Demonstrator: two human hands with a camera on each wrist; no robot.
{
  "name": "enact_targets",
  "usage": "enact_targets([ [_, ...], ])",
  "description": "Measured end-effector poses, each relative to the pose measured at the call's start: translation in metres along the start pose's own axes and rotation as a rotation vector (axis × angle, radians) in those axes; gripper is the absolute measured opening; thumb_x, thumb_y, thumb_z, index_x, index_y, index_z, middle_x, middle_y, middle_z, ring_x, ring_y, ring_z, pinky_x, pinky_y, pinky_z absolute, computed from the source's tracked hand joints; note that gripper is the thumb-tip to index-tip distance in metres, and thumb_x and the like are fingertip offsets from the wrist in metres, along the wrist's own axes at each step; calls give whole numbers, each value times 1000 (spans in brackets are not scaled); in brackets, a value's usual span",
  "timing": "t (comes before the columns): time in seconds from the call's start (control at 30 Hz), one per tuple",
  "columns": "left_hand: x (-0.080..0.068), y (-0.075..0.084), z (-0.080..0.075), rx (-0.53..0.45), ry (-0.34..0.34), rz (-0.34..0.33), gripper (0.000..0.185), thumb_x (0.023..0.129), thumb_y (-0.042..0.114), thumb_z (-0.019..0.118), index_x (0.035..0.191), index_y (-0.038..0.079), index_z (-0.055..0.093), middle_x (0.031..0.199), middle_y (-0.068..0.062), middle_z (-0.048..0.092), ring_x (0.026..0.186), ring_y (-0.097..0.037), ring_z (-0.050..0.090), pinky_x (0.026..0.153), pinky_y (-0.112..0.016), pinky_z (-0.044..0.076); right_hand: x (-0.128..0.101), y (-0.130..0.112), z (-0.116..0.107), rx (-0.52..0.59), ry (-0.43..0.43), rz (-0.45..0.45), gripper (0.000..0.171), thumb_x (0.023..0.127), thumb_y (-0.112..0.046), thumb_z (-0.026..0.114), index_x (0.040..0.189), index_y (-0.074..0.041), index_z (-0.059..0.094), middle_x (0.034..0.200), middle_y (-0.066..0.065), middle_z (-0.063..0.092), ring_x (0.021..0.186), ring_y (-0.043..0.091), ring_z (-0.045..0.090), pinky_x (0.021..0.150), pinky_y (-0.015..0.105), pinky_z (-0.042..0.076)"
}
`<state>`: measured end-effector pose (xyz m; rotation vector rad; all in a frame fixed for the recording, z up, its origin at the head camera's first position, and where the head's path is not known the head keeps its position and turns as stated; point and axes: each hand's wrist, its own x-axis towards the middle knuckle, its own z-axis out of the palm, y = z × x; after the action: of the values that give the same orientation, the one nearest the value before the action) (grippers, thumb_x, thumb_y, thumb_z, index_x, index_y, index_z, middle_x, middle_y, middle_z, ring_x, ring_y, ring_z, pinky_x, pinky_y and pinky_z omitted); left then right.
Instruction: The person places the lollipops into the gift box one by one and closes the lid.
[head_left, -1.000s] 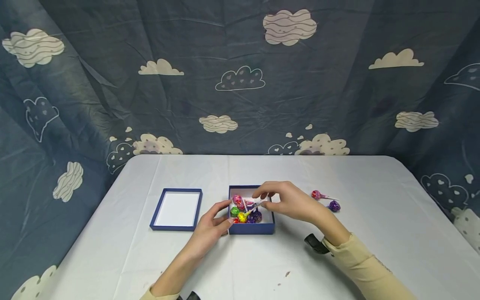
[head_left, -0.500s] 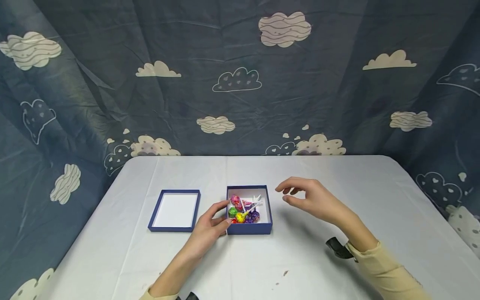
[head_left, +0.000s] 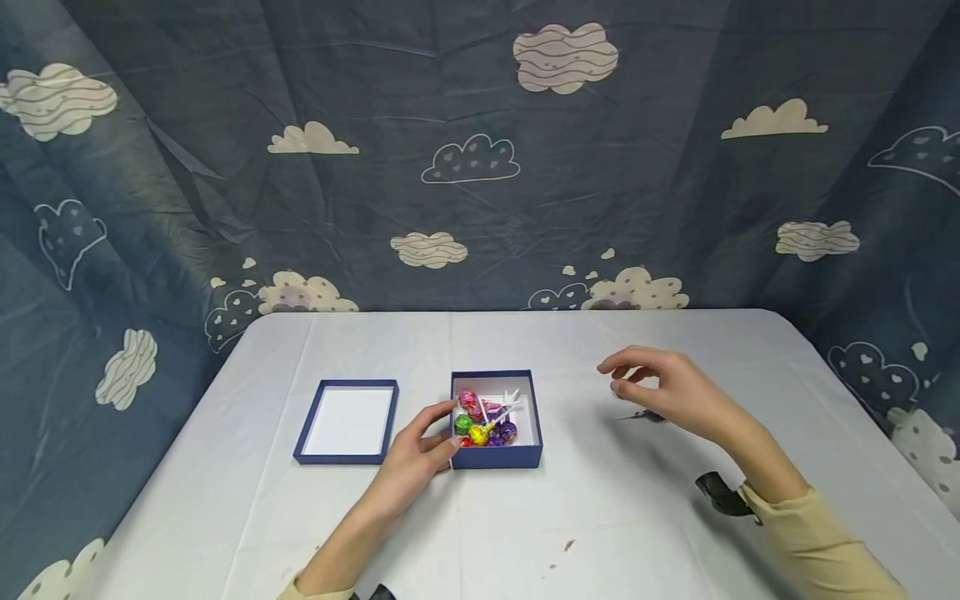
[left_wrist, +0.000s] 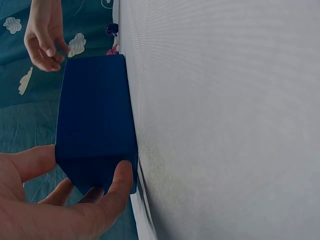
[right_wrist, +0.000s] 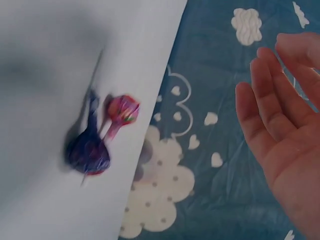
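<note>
Left hand (head_left: 420,454) grips box (head_left: 495,454) corner; right hand (head_left: 667,387) hovers, fingers relaxed

We are seeing white table (head_left: 495,517) standing against dark blue cloud-print curtain (head_left: 480,167); curtain is hanging creased behind and wrapping both sides; even light is falling throughout.

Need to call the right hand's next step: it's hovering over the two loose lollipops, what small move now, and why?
Probably lower the right hand and pinch the purple lollipop. The hand is open and holds nothing, that lollipop lies on the table beside the pink one, and the left hand steadies the box.
</note>
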<state>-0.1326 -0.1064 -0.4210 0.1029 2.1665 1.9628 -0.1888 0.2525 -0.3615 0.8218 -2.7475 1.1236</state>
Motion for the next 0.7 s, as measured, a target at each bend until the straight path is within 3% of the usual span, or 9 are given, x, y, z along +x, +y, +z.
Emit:
enact_targets([
  [0.23,-1,1,0,-9,0,0,52,96,8,60,146,11,45,154,-18,32,128,-41,48,88,-43,53,-10,16,-8,-58,-1,73,23,91,-4,69,112,-14,70,107,-1,69,92,16,63,80,32,54],
  [0.7,-1,1,-1,-10,-6,1,52,96,8,60,146,10,46,155,-18,30,129,-43,46,91,-44,52,-33,53,-20,-110,-2,194,24,88,-10,74,111,-7,71,105,4,69,90,17,62,78,30,53],
])
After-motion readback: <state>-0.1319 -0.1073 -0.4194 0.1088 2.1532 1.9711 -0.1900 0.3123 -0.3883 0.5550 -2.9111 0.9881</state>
